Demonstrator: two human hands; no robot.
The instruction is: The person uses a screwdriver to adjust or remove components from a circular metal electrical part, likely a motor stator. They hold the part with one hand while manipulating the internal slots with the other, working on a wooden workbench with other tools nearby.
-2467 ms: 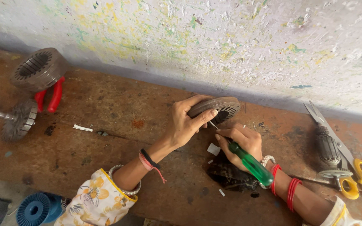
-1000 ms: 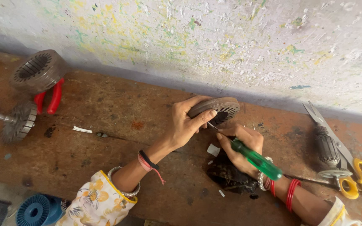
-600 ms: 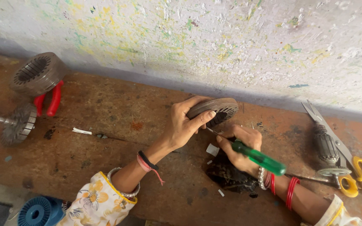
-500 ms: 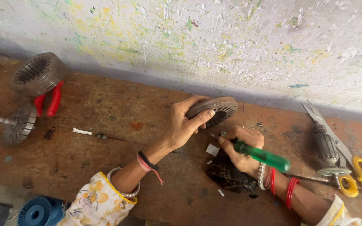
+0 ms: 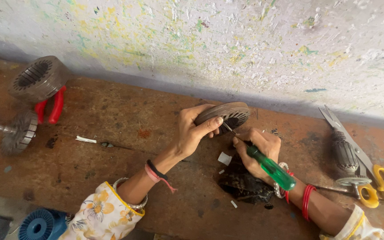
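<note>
My left hand (image 5: pixel 193 130) grips a dark round slotted metal core (image 5: pixel 226 115), tilted on its edge on the brown workbench (image 5: pixel 112 120). My right hand (image 5: pixel 256 149) holds a green-handled screwdriver (image 5: pixel 270 166), and its thin tip pokes into the core's slots. Just below the right hand lies a dark clump of material (image 5: pixel 244 186), with small white paper scraps (image 5: pixel 224 158) beside it.
At the far left a second slotted core (image 5: pixel 38 80) rests on red-handled pliers (image 5: pixel 52 106), next to a rotor on a shaft (image 5: pixel 16 131). Another rotor (image 5: pixel 346 158) and yellow-handled scissors (image 5: pixel 381 184) lie to the right. A blue spool (image 5: pixel 41 224) sits bottom left. A paint-flecked wall stands behind.
My right hand has swung the screwdriver handle up and back down while its tip stays at the core. My left hand keeps the core in place.
</note>
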